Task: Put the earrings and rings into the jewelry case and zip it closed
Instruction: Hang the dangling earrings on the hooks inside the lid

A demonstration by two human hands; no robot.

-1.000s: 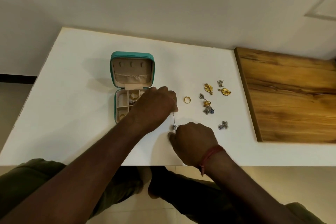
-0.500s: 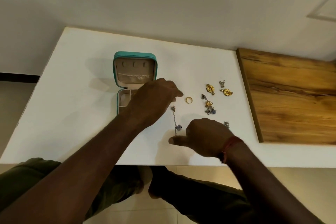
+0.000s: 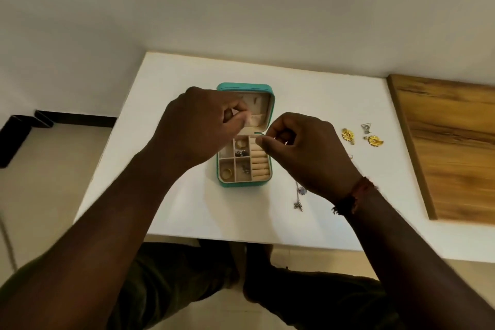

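Note:
The teal jewelry case (image 3: 222, 184) lies open on the white table (image 3: 166, 104), lid (image 3: 271, 104) upright. Its compartments hold a gold ring (image 3: 227, 173), another gold ring (image 3: 241, 143) and small silver earrings (image 3: 241, 153). My left hand (image 3: 198, 126) hovers over the lid with fingertips pinched together. Just right of the case, my right hand (image 3: 302, 150) has thumb and forefinger pinched; anything held in either hand is hidden. A long silver earring (image 3: 300, 197) lies on the table below my right hand. Two gold earrings (image 3: 348, 135) and a silver triangular earring (image 3: 366, 127) lie further right.
A wooden board (image 3: 450, 147) covers the table's right end. The table's front edge runs just above my knees. A wall stands close behind the table. A dark object (image 3: 16, 136) sits on the floor at the left.
Both hands have risen from the table and come together over the open case. The long silver earring stays on the table. The loose gold ring beside the case is out of sight.

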